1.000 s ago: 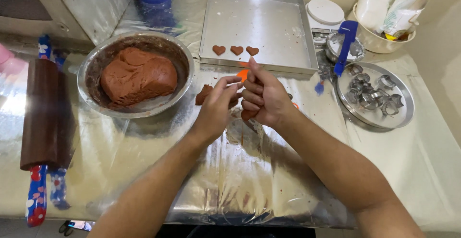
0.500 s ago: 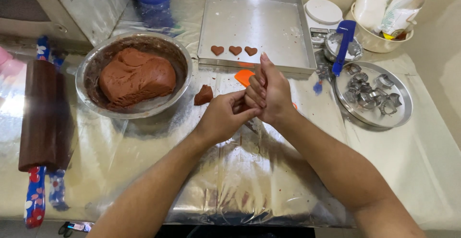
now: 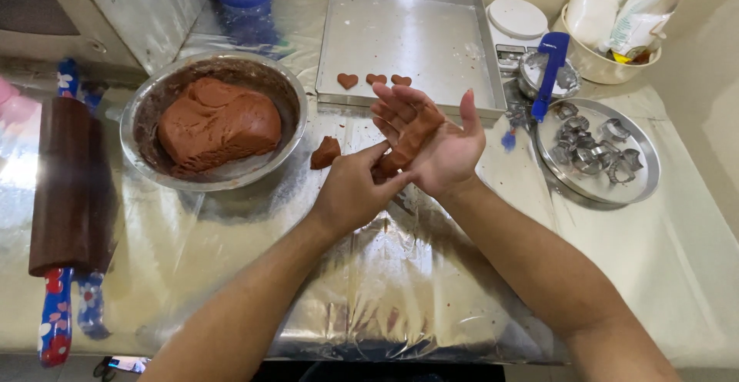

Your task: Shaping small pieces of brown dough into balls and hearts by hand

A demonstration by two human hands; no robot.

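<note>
my right hand (image 3: pixel 435 147) open, fingers spread, cradling dough piece (image 3: pixel 409 139) | my left hand (image 3: pixel 354 189) fingers pinching its lower end | risk: soft dough could tear or stick

A bench (image 3: pixel 677 274) covered in clear plastic film (image 3: pixel 400 274) filled the frame. On it lay a metal bowl (image 3: pixel 146 112) at upper left, a baking tray (image 3: pixel 416 28) at top centre, a round plate (image 3: pixel 647 174) at right, a rolling pin (image 3: pixel 69 197) at far left, and a small dough lump (image 3: pixel 326 152) near the centre
</note>
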